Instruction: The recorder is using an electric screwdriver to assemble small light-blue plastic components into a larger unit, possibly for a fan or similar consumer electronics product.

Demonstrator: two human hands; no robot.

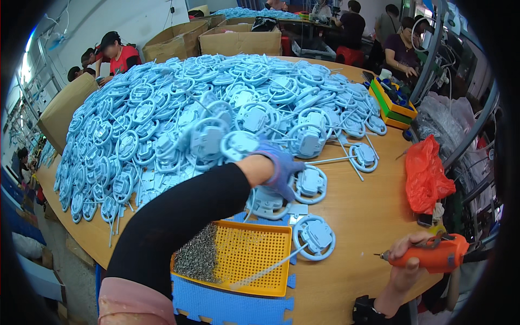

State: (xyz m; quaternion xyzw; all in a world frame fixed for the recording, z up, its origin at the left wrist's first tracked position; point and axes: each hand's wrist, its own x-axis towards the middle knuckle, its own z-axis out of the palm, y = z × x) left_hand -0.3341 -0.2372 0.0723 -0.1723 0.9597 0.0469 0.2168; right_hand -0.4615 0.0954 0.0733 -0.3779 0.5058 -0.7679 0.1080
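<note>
My left hand, in a blue-purple glove, reaches out over the near edge of a big heap of light-blue plastic wheels. Its fingers are spread apart, one toward a wheel on the right and others down by another wheel. Whether they touch either one is hard to tell. At the lower right, my bare right hand is closed around an orange electric screwdriver, its thin bit pointing left. A single wheel with a long stem lies apart from the heap, its stem crossing a yellow tray's rim.
The perforated yellow tray holds many small screws and sits on a blue foam mat. A red plastic bag and stacked yellow-green bins line the table's right side. Cardboard boxes and several people are beyond.
</note>
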